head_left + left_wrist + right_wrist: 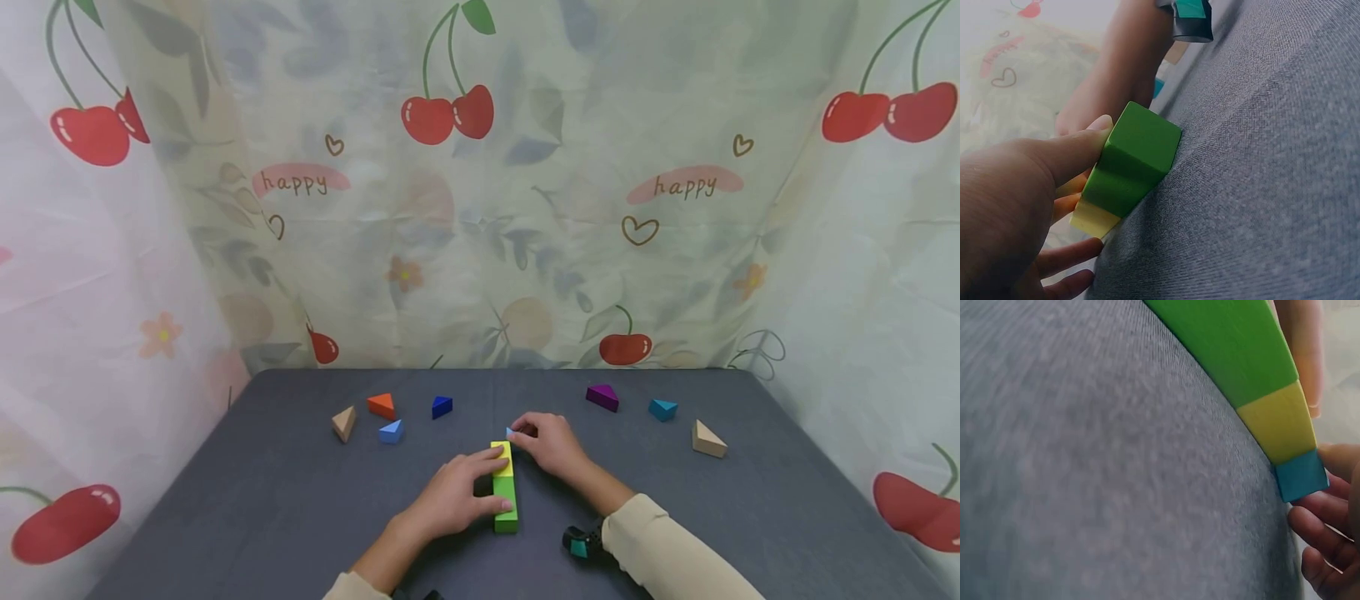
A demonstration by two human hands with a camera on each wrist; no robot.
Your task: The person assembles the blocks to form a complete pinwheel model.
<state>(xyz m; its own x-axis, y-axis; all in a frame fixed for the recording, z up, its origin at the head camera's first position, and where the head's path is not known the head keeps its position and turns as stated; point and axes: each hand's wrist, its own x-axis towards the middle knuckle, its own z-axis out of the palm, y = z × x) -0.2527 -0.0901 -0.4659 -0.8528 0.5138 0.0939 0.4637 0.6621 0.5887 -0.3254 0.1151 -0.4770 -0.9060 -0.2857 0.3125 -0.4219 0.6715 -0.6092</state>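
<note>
A green block [506,493] and a yellow block [507,471] lie end to end in a row on the dark table. My left hand [450,493] rests on them from the left, thumb on the green block, two extended fingers on the yellow one. At the row's far end my right hand [553,446] pinches a small blue block [1302,476]. In the right wrist view the blue block meets the yellow block's end. Most of the blue block is hidden by fingers in the head view.
Left of the row lie a wooden triangular block [344,424], an orange one [382,406], a light blue one [391,432] and a dark blue one [442,407]. Toward the right are purple [603,397], teal [663,409] and wooden [708,439] blocks. A patterned curtain [480,200] surrounds the table.
</note>
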